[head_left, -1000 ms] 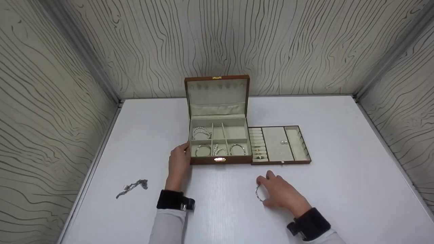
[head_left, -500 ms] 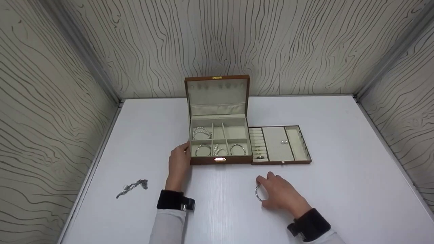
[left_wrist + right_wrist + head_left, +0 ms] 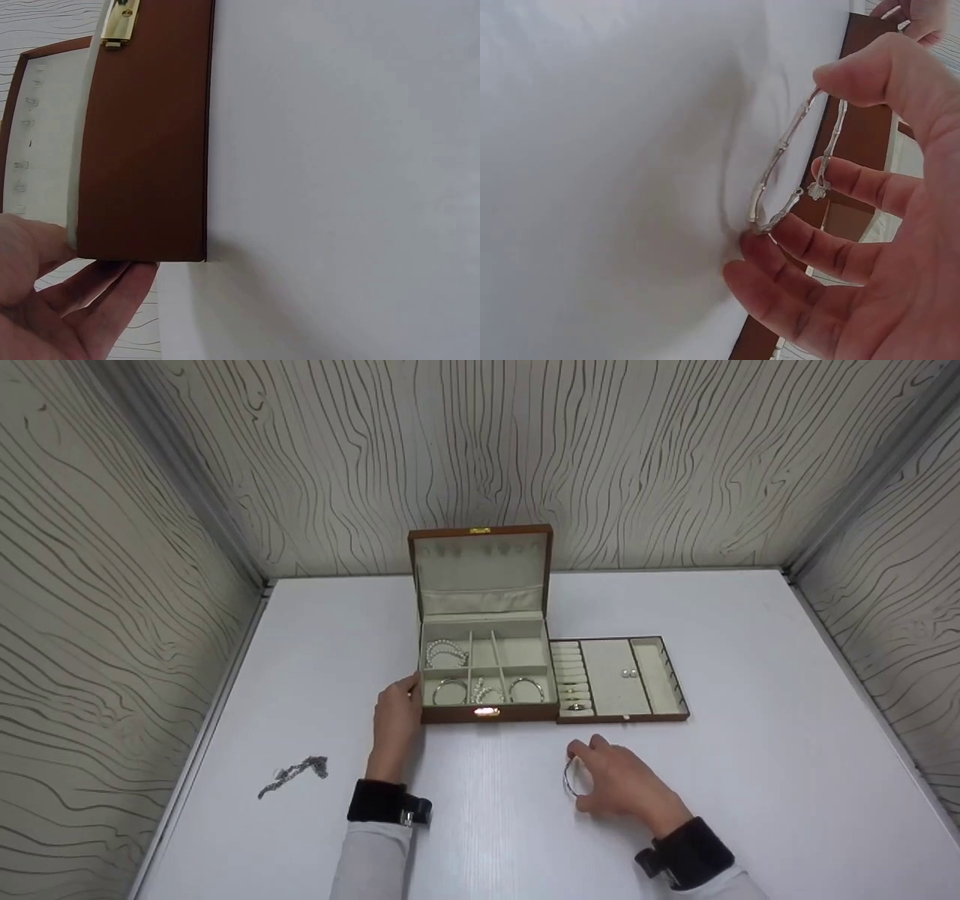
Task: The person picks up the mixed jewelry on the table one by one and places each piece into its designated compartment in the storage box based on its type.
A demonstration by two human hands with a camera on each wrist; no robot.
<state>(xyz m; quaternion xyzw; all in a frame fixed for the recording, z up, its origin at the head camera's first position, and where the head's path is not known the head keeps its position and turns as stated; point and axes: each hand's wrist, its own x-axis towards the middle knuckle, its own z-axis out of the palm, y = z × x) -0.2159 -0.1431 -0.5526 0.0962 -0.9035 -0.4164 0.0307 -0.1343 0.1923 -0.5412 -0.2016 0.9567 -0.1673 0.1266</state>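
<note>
My right hand (image 3: 626,784) holds a silver open bangle (image 3: 780,150) over the table, in front of the jewelry box's drawer. The right wrist view shows its bamboo-like segments and a small flower-shaped end, with the thumb at one side and the fingertips at the other. My left hand (image 3: 397,724) rests its fingers against the left side of a brown jewelry box (image 3: 146,142). The box stands with its lid up. Inside its compartments are pearl strands (image 3: 446,649), a bangle (image 3: 450,681) at front left and another bangle (image 3: 526,681) at front right.
A drawer (image 3: 622,718) extends from the box's right side, with rings (image 3: 576,706) in its ring rolls and two pearl studs (image 3: 628,673) on its middle panel. A chain necklace (image 3: 300,771) lies at left on the white table (image 3: 487,825). Patterned walls (image 3: 337,457) enclose the table.
The right hand has tilted the bangle slightly and raised it a little, its lower side drawing toward the palm. My left hand stays in place at the box.
</note>
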